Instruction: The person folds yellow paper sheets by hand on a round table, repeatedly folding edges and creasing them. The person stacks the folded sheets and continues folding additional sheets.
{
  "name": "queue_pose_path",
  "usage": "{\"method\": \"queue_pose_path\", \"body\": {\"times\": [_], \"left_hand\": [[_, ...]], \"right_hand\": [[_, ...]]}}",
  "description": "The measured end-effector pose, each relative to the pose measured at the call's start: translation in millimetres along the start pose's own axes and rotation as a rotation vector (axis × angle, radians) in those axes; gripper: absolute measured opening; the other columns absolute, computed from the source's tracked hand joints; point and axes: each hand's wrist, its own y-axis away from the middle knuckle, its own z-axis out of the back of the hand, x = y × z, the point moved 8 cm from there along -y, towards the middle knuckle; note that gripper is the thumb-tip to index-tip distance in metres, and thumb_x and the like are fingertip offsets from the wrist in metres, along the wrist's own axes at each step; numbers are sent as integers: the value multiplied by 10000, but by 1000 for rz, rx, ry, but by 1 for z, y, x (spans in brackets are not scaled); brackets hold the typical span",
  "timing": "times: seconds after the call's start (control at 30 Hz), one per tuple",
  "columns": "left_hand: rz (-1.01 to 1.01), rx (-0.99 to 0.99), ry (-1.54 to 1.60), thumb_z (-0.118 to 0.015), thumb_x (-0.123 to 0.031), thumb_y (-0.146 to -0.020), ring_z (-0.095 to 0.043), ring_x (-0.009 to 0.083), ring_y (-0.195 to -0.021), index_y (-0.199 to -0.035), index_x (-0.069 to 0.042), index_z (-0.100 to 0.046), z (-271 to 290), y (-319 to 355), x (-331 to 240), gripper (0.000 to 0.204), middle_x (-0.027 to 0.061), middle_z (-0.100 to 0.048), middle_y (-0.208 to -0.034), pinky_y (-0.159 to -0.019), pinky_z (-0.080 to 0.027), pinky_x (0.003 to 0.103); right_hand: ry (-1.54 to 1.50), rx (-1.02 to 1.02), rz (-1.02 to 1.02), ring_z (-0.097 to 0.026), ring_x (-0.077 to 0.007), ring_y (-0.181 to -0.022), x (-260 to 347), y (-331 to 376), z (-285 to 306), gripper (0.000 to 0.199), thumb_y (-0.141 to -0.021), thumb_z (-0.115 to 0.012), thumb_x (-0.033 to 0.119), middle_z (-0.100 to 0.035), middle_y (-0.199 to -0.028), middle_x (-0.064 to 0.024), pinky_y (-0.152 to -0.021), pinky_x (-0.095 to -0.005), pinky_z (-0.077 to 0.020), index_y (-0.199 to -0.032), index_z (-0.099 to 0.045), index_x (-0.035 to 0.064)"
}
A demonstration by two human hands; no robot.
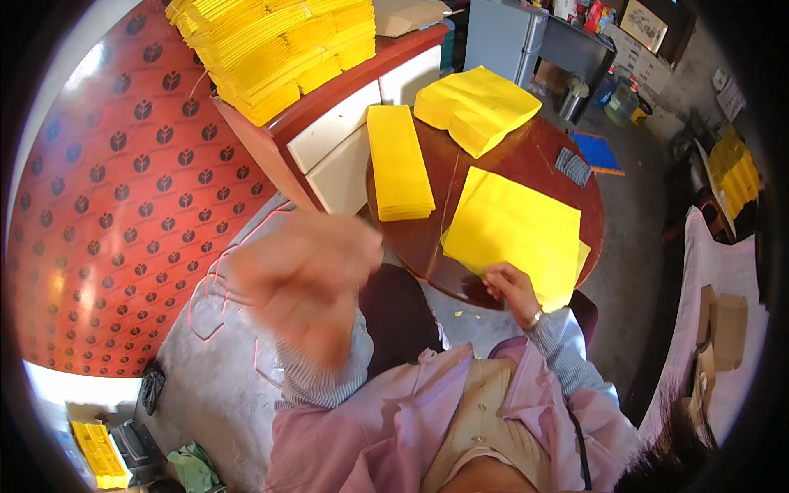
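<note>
My right hand is at the near edge of a flat yellow paper sheet on the round brown table, its fingers curled together on that edge. Another yellow layer shows a little from under the sheet's right side. My left hand is raised left of the table, close to the camera and smeared by motion, so its fingers cannot be read. Left of the sheet lies a narrow stack of folded yellow paper. Behind it sits a wider, puffy yellow paper pile.
The round table also bears a small grey patterned cloth. Tall bundles of yellow paper stand on a red-topped cabinet. A red patterned panel rises at left. A blue board lies beyond the table's right edge.
</note>
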Motion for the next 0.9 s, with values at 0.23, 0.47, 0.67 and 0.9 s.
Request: {"method": "queue_pose_path", "body": {"times": [0.23, 0.47, 0.67, 0.9], "left_hand": [[-315, 99, 259, -693, -165, -983, -604, 135, -825, -1274, -112, -688, -65, -16, -153, 296, -51, -672, -903, -748, -488, 308], [-318, 125, 179, -668, -90, -1003, -646, 170, -948, -1181, -47, -685, -115, 10, -152, 184, 41, -697, -1013, -841, -518, 316], [174, 199, -282, -647, -26, -1021, -682, 200, -1054, -1102, 8, -683, -124, 69, 45, 95, 119, -718, -1107, -922, -543, 323], [486, 597, -571, -708, -8, -910, -712, 257, -1079, -1008, -31, -735, -100, 190, 253, 105, 131, -734, -1121, -968, -556, 344]], "right_hand": [[24, -242, 38, -636, -86, -765, -62, 96, 93, 212, -1000, -731, 182, -743, -938, -20, -680, -240, -488, -1161, -747, 46], [329, -792, 462, -666, -181, -866, -52, 116, 178, 284, -957, -689, 86, -729, -1017, -79, -774, -309, -532, -1223, -694, -14], [177, -784, 150, -560, -308, -1312, -79, 119, 170, 717, -937, -782, 124, -489, -1544, -188, -1053, -424, -495, -1559, -433, 48], [-231, -856, 44, -427, -372, -1475, -89, 110, 172, 884, -957, -786, 327, -315, -1679, -250, -1130, -559, -419, -1646, -277, 107]]}}
